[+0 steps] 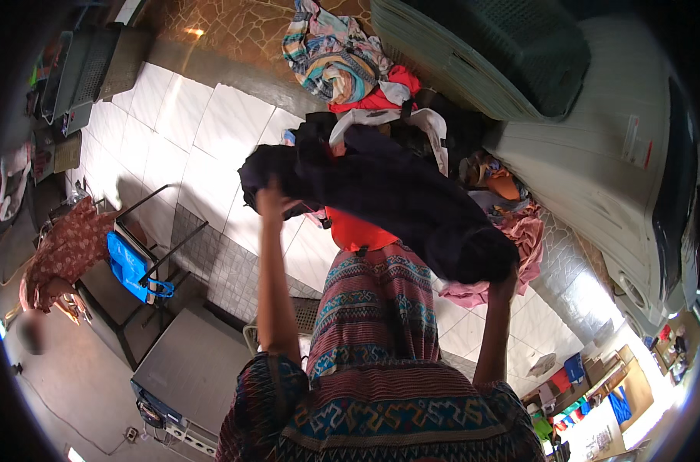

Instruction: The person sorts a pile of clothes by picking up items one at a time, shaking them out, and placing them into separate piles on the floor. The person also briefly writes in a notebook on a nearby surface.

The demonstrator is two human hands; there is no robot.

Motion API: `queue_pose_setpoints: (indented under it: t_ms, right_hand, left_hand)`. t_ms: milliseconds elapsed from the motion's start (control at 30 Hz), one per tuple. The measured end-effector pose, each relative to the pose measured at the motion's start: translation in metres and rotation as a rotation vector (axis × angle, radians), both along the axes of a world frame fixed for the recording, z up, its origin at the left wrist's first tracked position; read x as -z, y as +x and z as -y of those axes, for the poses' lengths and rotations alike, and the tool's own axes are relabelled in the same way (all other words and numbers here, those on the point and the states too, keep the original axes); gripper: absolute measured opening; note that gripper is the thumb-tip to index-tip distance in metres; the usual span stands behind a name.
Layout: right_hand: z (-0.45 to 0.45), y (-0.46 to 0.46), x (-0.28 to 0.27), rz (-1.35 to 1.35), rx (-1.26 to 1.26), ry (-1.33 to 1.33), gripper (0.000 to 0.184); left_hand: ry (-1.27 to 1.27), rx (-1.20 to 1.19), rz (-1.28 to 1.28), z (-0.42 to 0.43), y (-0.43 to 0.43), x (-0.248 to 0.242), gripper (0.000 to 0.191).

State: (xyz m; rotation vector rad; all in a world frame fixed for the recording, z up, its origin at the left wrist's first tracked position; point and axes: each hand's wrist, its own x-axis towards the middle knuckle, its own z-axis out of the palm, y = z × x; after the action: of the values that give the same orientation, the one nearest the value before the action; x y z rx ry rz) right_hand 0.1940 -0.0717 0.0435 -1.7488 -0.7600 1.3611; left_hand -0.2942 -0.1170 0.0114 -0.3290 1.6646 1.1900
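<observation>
A dark, nearly black garment (396, 196) is stretched between both hands in front of the body. My left hand (275, 199), slightly blurred, is at the garment's bunched left end; its fingertips lie partly against the cloth. At the lower right end, my right hand (505, 280) grips the cloth, most of its fingers hidden by it. Behind and below the garment shows a bright red item (358, 228). Beyond lie piled clothes on the floor: a striped multicoloured cloth (335, 66), red cloth (405, 81) and a pink garment (529, 242).
Stacked grey-green plastic baskets (471, 63) and a large pale appliance (592, 144) stand at the right. A chair holds a blue bag (131, 268) at the left, near a person in a patterned red-brown garment (73, 254). A grey cabinet (188, 364) stands at lower left.
</observation>
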Motion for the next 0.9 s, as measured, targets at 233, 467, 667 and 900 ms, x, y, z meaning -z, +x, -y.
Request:
queue_pose_setpoints:
  t_ms: [233, 467, 667, 900]
  right_hand:
    - [-0.010, -0.079, 0.000, 0.234, -0.423, -0.039, 0.058]
    - [-0.034, -0.200, -0.040, -0.260, -0.855, -0.096, 0.071]
    - [-0.037, -0.266, -0.072, -0.657, -1.135, -0.092, 0.048]
    - [-0.056, -0.286, 0.075, -0.607, -1.148, 0.276, 0.024]
  left_hand:
    - [0.262, 0.095, -0.003, 0.013, 0.029, -0.096, 0.035]
    - [0.385, 1.131, 0.062, -0.006, 0.082, -0.167, 0.082]
    - [0.341, 0.926, -0.890, -0.035, 0.012, -0.145, 0.079]
    - [0.437, 0.588, -1.772, -0.110, -0.126, -0.148, 0.054]
